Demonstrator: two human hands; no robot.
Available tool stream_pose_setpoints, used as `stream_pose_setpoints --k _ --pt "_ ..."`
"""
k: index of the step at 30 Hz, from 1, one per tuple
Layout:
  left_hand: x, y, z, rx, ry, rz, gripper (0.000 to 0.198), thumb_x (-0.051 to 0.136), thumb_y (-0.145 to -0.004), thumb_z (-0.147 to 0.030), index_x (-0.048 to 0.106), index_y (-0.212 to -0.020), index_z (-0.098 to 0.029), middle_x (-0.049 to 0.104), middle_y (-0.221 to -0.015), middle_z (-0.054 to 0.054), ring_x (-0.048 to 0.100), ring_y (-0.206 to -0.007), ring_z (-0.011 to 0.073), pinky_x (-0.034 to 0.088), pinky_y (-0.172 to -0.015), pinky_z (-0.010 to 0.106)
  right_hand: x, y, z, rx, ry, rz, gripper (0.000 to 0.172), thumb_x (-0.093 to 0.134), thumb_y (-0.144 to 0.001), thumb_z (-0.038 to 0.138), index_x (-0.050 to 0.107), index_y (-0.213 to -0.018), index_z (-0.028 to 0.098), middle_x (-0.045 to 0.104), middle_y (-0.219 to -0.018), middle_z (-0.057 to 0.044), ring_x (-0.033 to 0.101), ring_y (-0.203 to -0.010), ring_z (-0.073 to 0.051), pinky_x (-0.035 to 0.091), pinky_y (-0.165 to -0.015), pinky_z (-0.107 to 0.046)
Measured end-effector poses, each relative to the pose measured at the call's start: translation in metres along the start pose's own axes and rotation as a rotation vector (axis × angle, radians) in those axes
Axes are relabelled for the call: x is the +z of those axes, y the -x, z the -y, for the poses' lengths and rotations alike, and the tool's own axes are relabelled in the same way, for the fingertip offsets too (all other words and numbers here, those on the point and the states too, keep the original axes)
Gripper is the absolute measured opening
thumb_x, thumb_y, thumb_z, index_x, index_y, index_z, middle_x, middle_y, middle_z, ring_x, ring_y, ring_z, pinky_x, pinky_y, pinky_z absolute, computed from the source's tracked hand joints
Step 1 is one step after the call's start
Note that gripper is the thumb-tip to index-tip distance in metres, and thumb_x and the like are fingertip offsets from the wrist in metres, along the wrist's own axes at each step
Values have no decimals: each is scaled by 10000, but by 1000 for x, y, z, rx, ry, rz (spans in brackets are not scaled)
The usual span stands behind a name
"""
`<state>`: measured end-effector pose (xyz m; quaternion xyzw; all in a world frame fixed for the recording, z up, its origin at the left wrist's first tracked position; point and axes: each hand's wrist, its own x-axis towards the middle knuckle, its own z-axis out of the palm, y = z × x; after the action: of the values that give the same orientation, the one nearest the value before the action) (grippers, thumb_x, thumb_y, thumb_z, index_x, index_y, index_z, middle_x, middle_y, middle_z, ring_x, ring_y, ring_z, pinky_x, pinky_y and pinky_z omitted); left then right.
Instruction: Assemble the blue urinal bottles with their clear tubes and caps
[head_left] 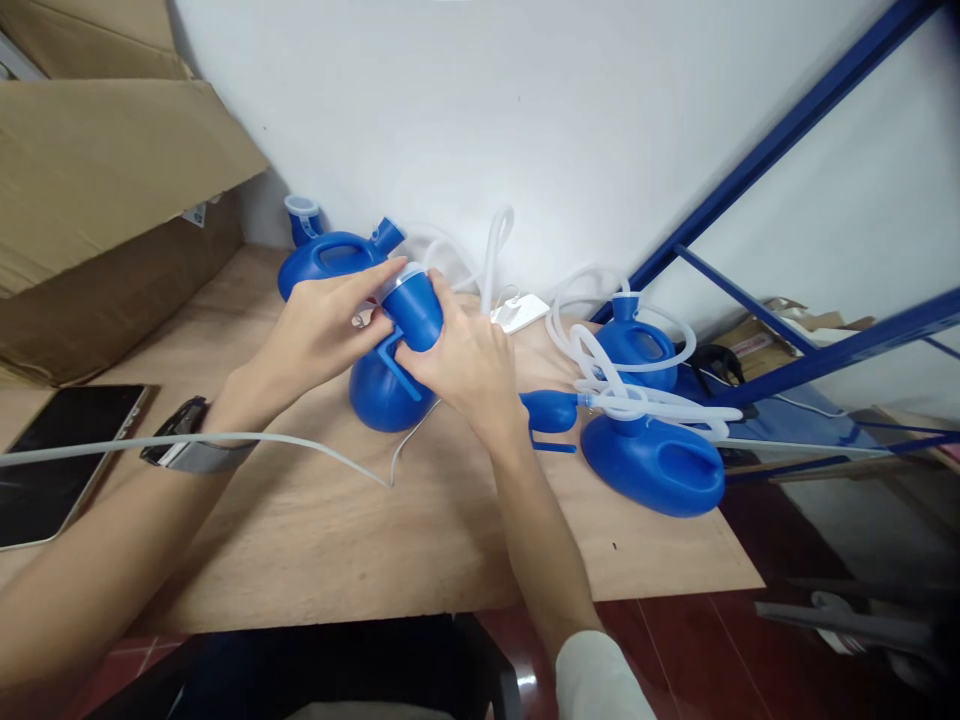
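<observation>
My left hand [319, 325] pinches the white-rimmed mouth of a blue plastic handled jug [382, 395]; my right hand [465, 365] wraps its neck. The jug's base sits on the plywood counter [337, 540]. Coiled white tubing [630, 400] lies right, black flat tablet [52, 460] left.

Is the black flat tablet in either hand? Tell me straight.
No, the black flat tablet lies on the wooden table, apart from the left hand and right hand, which both grip a blue plastic cup-shaped piece.

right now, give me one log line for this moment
left hand holds neck | right hand grips neck | jug on table
</observation>
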<state>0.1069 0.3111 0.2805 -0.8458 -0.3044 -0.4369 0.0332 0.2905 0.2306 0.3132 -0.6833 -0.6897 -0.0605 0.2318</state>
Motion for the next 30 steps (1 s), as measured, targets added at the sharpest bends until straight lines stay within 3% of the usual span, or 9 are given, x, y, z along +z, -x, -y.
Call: stream_pose_setpoints --k 5,11,14,19,23,27,30 --pt "-7 -3 -9 -74 36 41 545 530 -974 -404 684 -1426 -142 796 -1078 52 751 -957 205 569 -895 317 -3 0 -3 -31 38 56 913 601 -900 557 327 -1740 327 736 -1230 -139 723 -1034 -379 558 -880 -517" --pt "-3 -2 -11 -146 30 56 603 498 -923 -430 680 -1446 -190 802 -1047 4 739 -901 181 575 -891 317 -6 -3 -8 -67 23 97 947 616 -858 514 344 -1742 312 730 -1242 -134 707 -1062 -390 555 -906 -523" --pt "1 -1 -11 -129 30 24 597 509 -909 -413 702 -1433 -201 805 -1009 3 741 -858 175 581 -855 311 -5 -4 -10 -89 23 88 941 613 -867 497 328 -1747 323 726 -1280 -118 703 -1076 -378 558 -914 -513" --pt "-6 0 -4 -79 47 -85 530 543 -866 -279 790 -1306 -114 812 -953 31 704 -723 147 574 -746 284 -11 0 -13 -163 27 92 915 642 -841 425 396 -1719 347 727 -1294 -75 712 -1060 -357 575 -885 -488" --pt "-20 -6 2 -65 224 80 565 542 -849 -246 774 -1345 -106 803 -895 5 661 -661 123 550 -685 255 -18 2 -20 -191 9 144 931 686 -817 401 411 -1706 396 698 -1370 -43 694 -1161 -345 576 -934 -476" --pt "-25 -17 3 -210 623 190 650 655 -906 -386 673 -1459 -45 765 -1278 116 764 -1063 254 625 -949 350 -25 -3 -35 -266 -74 143 949 704 -811 340 405 -1711 350 647 -1471 -35 657 -1252 -308 546 -1044 -440" --pt "-28 -22 20 -292 630 272 642 644 -908 -373 655 -1468 -60 768 -1267 146 761 -1092 264 618 -987 381 -30 -7 -47 -359 -142 194 923 689 -830 312 400 -1707 334 614 -1517 -33 634 -1283 -288 540 -1047 -417"
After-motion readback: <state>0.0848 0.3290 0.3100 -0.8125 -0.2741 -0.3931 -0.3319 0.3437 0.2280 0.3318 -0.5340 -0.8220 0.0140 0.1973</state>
